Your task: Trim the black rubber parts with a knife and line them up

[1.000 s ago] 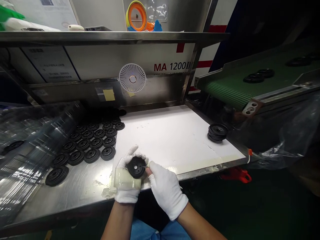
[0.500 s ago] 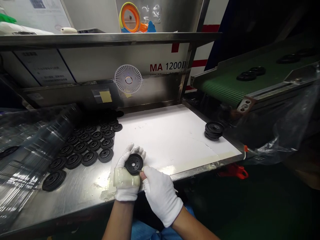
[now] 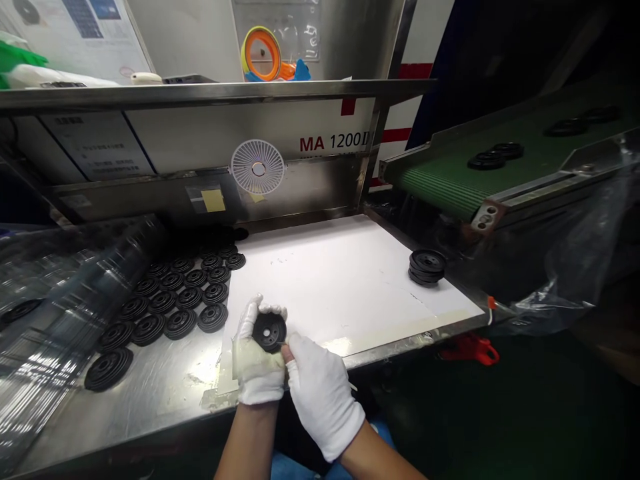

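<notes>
My left hand (image 3: 257, 367), in a white glove with a pale band round the palm, holds a black plastic wheel (image 3: 269, 331) with its face towards me. The fingers curl round its far edge. My right hand (image 3: 323, 393), also gloved in white, is closed beside the wheel's lower right edge, with a bare thumb tip showing. A thin pale end sticks out below that hand; whatever it grips is mostly hidden. Left of my hands, several stacks of black wheels (image 3: 181, 323) stand in rows on the metal table (image 3: 175, 380). Another stack (image 3: 427, 267) is at the right.
A white sheet (image 3: 320, 280) covers the table's middle. Clear plastic trays (image 3: 75, 333) lie at the left. On the right, a green conveyor (image 3: 440, 183) carries more black wheels (image 3: 487, 160). A small fan (image 3: 257, 167) hangs below the shelf (image 3: 215, 93), and red handles (image 3: 473, 350) project under the table edge.
My left fingers have curled in from stretched out to wrapped over the wheel's far edge. The wheel has turned slightly in the hand; my right hand stays beside it. The view has tilted slightly upward.
</notes>
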{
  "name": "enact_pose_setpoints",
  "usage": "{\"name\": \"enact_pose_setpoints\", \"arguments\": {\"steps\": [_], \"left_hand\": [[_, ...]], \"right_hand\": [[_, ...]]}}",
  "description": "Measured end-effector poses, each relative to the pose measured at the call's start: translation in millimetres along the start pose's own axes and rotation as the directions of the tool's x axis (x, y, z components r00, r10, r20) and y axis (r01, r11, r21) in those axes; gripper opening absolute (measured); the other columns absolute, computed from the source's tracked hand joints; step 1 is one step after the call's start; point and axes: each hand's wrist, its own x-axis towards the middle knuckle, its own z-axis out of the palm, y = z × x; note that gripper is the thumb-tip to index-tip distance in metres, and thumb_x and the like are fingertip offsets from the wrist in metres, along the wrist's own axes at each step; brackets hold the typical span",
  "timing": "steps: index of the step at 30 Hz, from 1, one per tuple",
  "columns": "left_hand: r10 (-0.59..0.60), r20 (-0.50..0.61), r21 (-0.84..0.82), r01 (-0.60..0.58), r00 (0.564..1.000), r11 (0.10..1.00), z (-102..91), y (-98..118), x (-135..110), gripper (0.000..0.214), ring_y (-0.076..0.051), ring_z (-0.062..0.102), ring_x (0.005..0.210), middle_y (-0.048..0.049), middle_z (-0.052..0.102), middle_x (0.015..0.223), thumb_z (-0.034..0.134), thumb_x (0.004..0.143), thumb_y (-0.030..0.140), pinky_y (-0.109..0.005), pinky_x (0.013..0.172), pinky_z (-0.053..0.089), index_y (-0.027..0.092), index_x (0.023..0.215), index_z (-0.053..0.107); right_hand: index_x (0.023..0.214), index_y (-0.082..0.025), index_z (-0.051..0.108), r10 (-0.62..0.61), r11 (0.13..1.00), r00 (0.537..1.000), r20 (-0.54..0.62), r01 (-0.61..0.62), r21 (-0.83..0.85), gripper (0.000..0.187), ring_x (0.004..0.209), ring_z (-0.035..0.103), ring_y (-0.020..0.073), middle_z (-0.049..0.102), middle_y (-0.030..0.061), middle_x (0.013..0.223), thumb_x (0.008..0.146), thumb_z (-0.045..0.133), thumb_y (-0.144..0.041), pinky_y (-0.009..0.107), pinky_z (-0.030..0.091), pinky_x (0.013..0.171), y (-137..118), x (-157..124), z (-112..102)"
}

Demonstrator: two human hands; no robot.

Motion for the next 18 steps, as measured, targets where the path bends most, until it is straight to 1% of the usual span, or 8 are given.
{"name": "enact_pose_setpoints", "arguments": {"steps": [2,5,6,8,10,13,16,18], "left_hand": [[0.011,0.012,-0.014,-0.01,1.0,1.0,0.6,2.1,-2.6,0.028,-0.014,0.062,0.079,-0.0017,0.063,0.078,0.061,0.072,0.013,-0.036,0.086,0.05,0.018,0.099,0.064],[-0.135,0.035,0.029,0.134,0.99,0.991,3.0,8.9,-8.9,0.035,-0.024,0.062,0.092,-0.0107,0.065,0.096,0.057,0.074,0.02,-0.045,0.083,0.051,0.015,0.109,0.062],[-0.192,0.041,0.043,0.19,0.981,0.981,3.9,11.1,-10.6,0.037,-0.027,0.063,0.092,-0.0131,0.065,0.097,0.056,0.074,0.022,-0.047,0.08,0.052,0.014,0.11,0.061],[-0.249,0.052,0.042,0.247,0.967,0.968,5.5,13.9,-12.2,0.037,-0.025,0.064,0.081,-0.0126,0.066,0.088,0.056,0.073,0.023,-0.045,0.075,0.053,0.012,0.108,0.063],[-0.226,0.04,0.007,0.226,0.973,0.974,6.9,13.6,-11.1,0.03,-0.018,0.062,0.071,-0.0072,0.063,0.076,0.057,0.073,0.02,-0.038,0.071,0.054,0.012,0.101,0.064],[-0.174,-0.05,-0.044,0.172,0.983,0.984,8.7,9.6,-7.1,0.018,-0.013,0.059,0.063,-0.0015,0.059,0.066,0.059,0.073,0.015,-0.031,0.067,0.054,0.014,0.09,0.065],[-0.116,-0.089,-0.053,0.112,0.989,0.992,8.6,6.9,-5.8,0.019,-0.012,0.06,0.065,0.0007,0.059,0.066,0.06,0.072,0.012,-0.031,0.072,0.053,0.016,0.089,0.065],[-0.128,-0.043,-0.027,0.126,0.991,0.992,7.1,7.8,-7.7,0.027,-0.016,0.063,0.076,-0.0027,0.063,0.077,0.059,0.072,0.014,-0.035,0.078,0.053,0.018,0.098,0.065]], "right_hand": [[0.078,-0.023,0.052,-0.01,1.0,1.0,0.011,0.01,-0.001,0.023,0.059,0.05,0.0118,0.06,-0.003,0.07,0.095,0.039,-0.029,0.025,0.024,0.056,-1.1,-1.1,0.1],[0.079,-0.023,0.053,-0.031,1.0,0.999,0.008,0.031,0.0,0.022,0.062,0.052,0.0123,0.062,-0.0025,0.072,0.095,0.038,-0.028,0.024,0.026,0.057,2.6,-0.1,-3.9],[0.08,-0.023,0.054,-0.033,0.999,0.999,0.002,0.033,0.0,0.021,0.063,0.053,0.0124,0.062,-0.0024,0.074,0.095,0.039,-0.027,0.025,0.026,0.057,4.7,0.7,-5.6],[0.082,-0.022,0.055,-0.022,1.0,1.0,-0.011,0.022,-0.004,0.019,0.063,0.053,0.0124,0.063,-0.002,0.074,0.094,0.041,-0.026,0.025,0.025,0.057,8.1,2.3,-8.4],[0.083,-0.022,0.055,-0.008,1.0,1.0,-0.018,0.008,0.001,0.019,0.062,0.053,0.012,0.063,-0.002,0.074,0.094,0.041,-0.027,0.026,0.025,0.056,8.6,2.7,-9.2],[0.081,-0.023,0.054,-0.004,1.0,1.0,-0.008,0.005,0.025,0.019,0.06,0.052,0.0116,0.062,-0.0031,0.072,0.094,0.041,-0.027,0.025,0.025,0.055,3.3,0.2,-6.2],[0.077,-0.023,0.052,0.003,1.0,1.0,0.01,-0.003,0.016,0.019,0.058,0.051,0.0117,0.06,-0.004,0.069,0.092,0.042,-0.026,0.025,0.024,0.054,-2.2,-2.9,-2.0],[0.076,-0.023,0.052,0.0,1.0,1.0,0.011,0.0,0.011,0.02,0.058,0.051,0.0116,0.061,-0.0037,0.07,0.093,0.042,-0.027,0.025,0.024,0.054,-1.7,-3.3,-1.6]]}}
